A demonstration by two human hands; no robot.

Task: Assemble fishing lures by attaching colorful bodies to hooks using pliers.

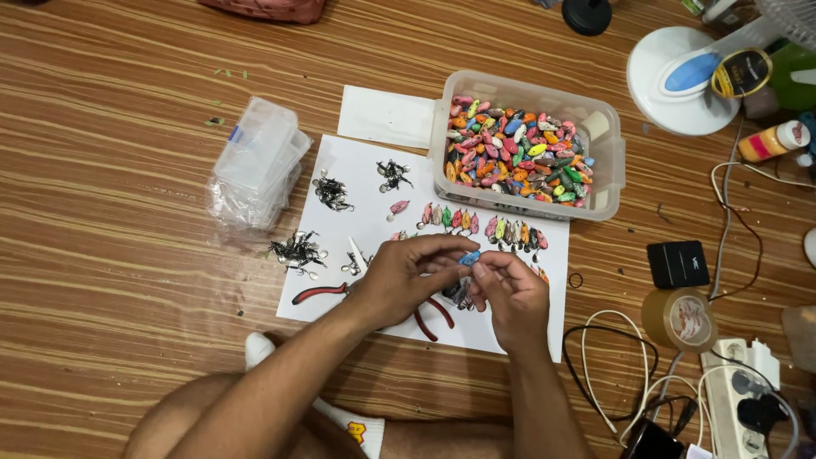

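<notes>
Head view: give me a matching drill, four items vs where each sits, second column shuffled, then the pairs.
Items:
1. blue lure
2. red-handled pliers
3. clear tub of coloured lures
4. roll of brown tape

Places:
A. bare wooden floor, right of the paper sheet
B. pinched between the left hand and right hand
C. on the sheet's top right corner
D. on the sheet, partly under the left hand

Pairs: 1-B, 2-D, 3-C, 4-A

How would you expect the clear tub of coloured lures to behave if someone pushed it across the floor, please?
The clear tub is heaped with small lures, so it probably feels fairly heavy. Its broad flat base suggests sliding on the wooden floor rather than tipping.
</notes>
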